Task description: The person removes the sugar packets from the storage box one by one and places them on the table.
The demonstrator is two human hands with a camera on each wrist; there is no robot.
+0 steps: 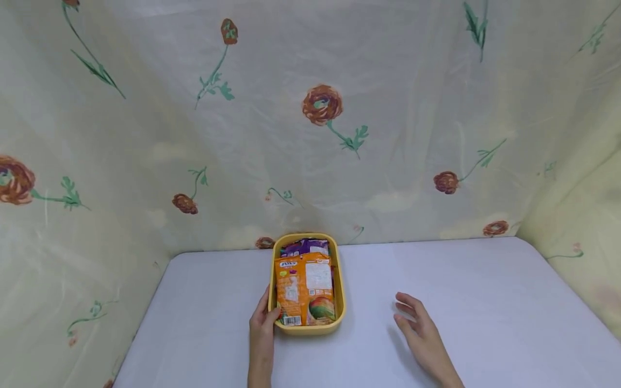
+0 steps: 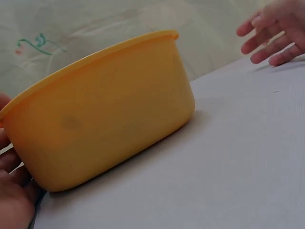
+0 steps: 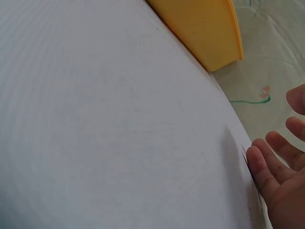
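Note:
A yellow plastic basket (image 1: 310, 330) stands on the white table, holding an orange snack packet (image 1: 302, 288) with a mango picture and a purple packet (image 1: 305, 247) behind it. My left hand (image 1: 262, 326) grips the basket's near left side, thumb at the rim and fingers along the outer wall. In the left wrist view, that hand (image 2: 14, 198) is partly cut off at the edge, beside the basket (image 2: 109, 109). Apart from the basket, to its right, my right hand (image 1: 422, 330) hovers above the table with loosely bent fingers and nothing in them.
The white table (image 1: 466, 291) extends to both sides of the basket. A pale curtain (image 1: 388, 118) printed with brown flowers hangs behind the far edge and along both sides. The basket stands close to that far edge.

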